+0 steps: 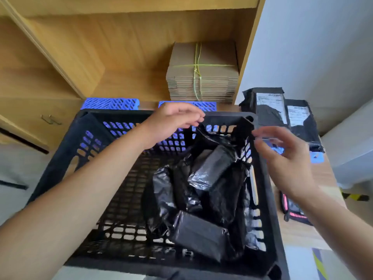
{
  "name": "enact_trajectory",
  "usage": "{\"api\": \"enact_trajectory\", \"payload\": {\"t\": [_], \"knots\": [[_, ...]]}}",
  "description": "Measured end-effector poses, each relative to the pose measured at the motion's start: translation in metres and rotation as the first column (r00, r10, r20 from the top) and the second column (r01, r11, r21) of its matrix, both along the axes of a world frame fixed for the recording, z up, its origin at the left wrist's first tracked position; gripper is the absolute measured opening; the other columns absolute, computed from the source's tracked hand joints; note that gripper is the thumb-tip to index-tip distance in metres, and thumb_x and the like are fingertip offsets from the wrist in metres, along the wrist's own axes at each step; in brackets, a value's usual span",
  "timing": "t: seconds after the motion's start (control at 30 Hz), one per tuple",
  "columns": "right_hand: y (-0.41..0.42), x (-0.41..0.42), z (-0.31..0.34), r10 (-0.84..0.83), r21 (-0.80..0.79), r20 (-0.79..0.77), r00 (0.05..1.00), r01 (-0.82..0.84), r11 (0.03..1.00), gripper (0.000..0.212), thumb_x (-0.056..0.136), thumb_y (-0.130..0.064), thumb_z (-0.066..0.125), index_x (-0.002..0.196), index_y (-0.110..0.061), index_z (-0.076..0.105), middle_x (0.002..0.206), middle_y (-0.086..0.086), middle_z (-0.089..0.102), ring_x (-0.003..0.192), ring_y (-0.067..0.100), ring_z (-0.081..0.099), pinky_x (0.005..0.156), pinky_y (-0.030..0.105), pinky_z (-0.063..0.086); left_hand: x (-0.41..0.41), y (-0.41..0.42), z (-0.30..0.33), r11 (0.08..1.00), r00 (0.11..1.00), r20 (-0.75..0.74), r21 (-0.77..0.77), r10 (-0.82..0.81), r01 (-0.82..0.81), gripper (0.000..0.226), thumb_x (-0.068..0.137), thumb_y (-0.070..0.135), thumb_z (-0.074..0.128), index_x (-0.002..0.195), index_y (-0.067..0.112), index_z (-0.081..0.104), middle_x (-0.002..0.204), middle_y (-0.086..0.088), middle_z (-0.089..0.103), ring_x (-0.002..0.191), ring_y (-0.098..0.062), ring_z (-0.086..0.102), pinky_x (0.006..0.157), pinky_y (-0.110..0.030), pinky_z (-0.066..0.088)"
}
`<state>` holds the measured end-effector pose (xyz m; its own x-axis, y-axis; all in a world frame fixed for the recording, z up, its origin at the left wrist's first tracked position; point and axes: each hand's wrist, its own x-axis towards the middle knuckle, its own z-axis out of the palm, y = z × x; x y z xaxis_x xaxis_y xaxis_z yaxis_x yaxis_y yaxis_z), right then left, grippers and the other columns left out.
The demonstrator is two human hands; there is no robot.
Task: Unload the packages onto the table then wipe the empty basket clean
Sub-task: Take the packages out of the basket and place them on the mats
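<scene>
Black basket (66, 150) on the counter (298, 233), still loaded with packages

We've got our left hand (173, 122) pinching the corner of a black poly package (212, 138) at the basket's far side. Right hand (286, 160) hovers just past the right rim, fingers loose, holding nothing. More black packages (199, 233) lie inside; two labelled ones (282, 116) already sit on the counter beyond.
</scene>
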<state>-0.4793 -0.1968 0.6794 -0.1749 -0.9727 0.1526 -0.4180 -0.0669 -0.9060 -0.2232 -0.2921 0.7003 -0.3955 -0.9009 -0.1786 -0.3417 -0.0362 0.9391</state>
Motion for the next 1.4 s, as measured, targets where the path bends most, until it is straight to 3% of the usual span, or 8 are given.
{"api": "enact_trajectory", "payload": {"t": [0.1, 0.23, 0.5, 0.73, 0.9, 1.0, 1.2, 1.4], "knots": [[0.019, 0.038, 0.016, 0.257, 0.06, -0.166, 0.952, -0.25, 0.966, 0.029, 0.087, -0.004, 0.07, 0.097, -0.031, 0.069, 0.104, -0.011, 0.068, 0.102, 0.0, 0.058, 0.088, 0.007, 0.037, 0.039, 0.023, -0.025, 0.993, 0.964, 0.264, 0.115, -0.04, 0.009, 0.02, 0.092, 0.029, 0.069, 0.111, 0.022, 0.071, 0.116, 0.005, 0.071, 0.11, -0.009, 0.065, 0.098, -0.023, 0.045], [0.039, 0.093, 0.013, 0.513, 0.275, -0.287, 0.809, -0.443, 0.853, 0.027, 0.086, -0.011, 0.072, 0.106, -0.028, 0.069, 0.104, -0.008, 0.067, 0.095, -0.003, 0.059, 0.088, 0.009, 0.041, 0.081, 0.04, -0.064, 0.912, 0.771, 0.541, 0.391, -0.336, 0.124, 0.071, 0.083, 0.038, 0.077, 0.145, 0.024, 0.045, 0.145, 0.004, 0.047, 0.132, -0.014, 0.047, 0.108, -0.027, 0.035], [0.066, 0.189, -0.026, 0.609, 0.565, -0.582, 0.538, -0.27, 0.779, 0.051, 0.087, -0.046, 0.064, 0.126, -0.013, 0.057, 0.122, 0.003, 0.062, 0.116, 0.025, 0.055, 0.098, 0.033, 0.044, 0.112, 0.035, -0.104, 0.779, 0.679, 0.412, 0.472, -0.608, 0.412, 0.121, 0.051, 0.035, 0.093, 0.152, 0.03, 0.028, 0.151, 0.01, 0.041, 0.138, -0.015, 0.038, 0.115, -0.04, 0.034], [0.049, 0.222, -0.045, 0.553, 0.659, -0.58, 0.598, -0.053, 0.75, 0.063, 0.081, -0.051, 0.073, 0.121, -0.008, 0.05, 0.122, 0.011, 0.058, 0.115, 0.03, 0.056, 0.083, 0.031, 0.04, 0.112, 0.041, -0.125, 0.814, 0.672, 0.461, 0.35, -0.58, 0.464, 0.063, 0.062, 0.018, 0.091, 0.118, 0.02, 0.062, 0.106, 0.007, 0.07, 0.099, -0.014, 0.064, 0.089, -0.031, 0.051], [0.049, 0.229, -0.057, 0.51, 0.677, -0.581, 0.634, 0.028, 0.736, 0.056, 0.074, -0.053, 0.078, 0.096, -0.014, 0.044, 0.111, 0.01, 0.064, 0.111, 0.031, 0.056, 0.075, 0.032, 0.039, 0.121, 0.039, -0.12, 0.813, 0.649, 0.489, 0.363, -0.582, 0.456, 0.051, 0.063, 0.029, 0.09, 0.105, 0.031, 0.062, 0.109, 0.01, 0.068, 0.104, -0.015, 0.063, 0.093, -0.034, 0.05], [0.05, 0.231, -0.059, 0.489, 0.665, -0.604, 0.63, 0.059, 0.745, 0.048, 0.077, -0.05, 0.076, 0.087, -0.017, 0.042, 0.092, 0.003, 0.06, 0.1, 0.029, 0.059, 0.071, 0.033, 0.042, 0.129, 0.037, -0.108, 0.808, 0.648, 0.485, 0.397, -0.587, 0.435, 0.059, 0.071, 0.029, 0.087, 0.123, 0.03, 0.058, 0.121, 0.007, 0.06, 0.109, -0.017, 0.057, 0.089, -0.033, 0.05], [0.047, 0.236, -0.041, 0.435, 0.61, -0.611, 0.661, 0.043, 0.791, 0.05, 0.073, -0.045, 0.076, 0.107, -0.017, 0.054, 0.101, -0.001, 0.063, 0.091, 0.026, 0.061, 0.071, 0.034, 0.048, 0.155, 0.043, -0.082, 0.917, 0.797, 0.513, 0.377, -0.32, 0.126, 0.047, 0.094, 0.012, 0.055, 0.136, 0.031, 0.053, 0.13, 0.001, 0.049, 0.108, -0.02, 0.054, 0.078, -0.036, 0.054], [0.052, 0.229, 0.014, 0.241, 0.226, -0.76, 0.603, -0.102, 0.969, 0.053, 0.078, -0.036, 0.072, 0.126, -0.02, 0.055, 0.11, -0.003, 0.057, 0.108, 0.024, 0.056, 0.08, 0.035, 0.048, 0.178, 0.059, -0.038, 0.858, 0.953, 0.127, 0.413, 0.276, -0.304, 0.026, 0.097, 0.035, 0.059, 0.122, 0.027, 0.061, 0.133, 0.002, 0.053, 0.121, -0.021, 0.05, 0.095, -0.057, 0.05]]}}
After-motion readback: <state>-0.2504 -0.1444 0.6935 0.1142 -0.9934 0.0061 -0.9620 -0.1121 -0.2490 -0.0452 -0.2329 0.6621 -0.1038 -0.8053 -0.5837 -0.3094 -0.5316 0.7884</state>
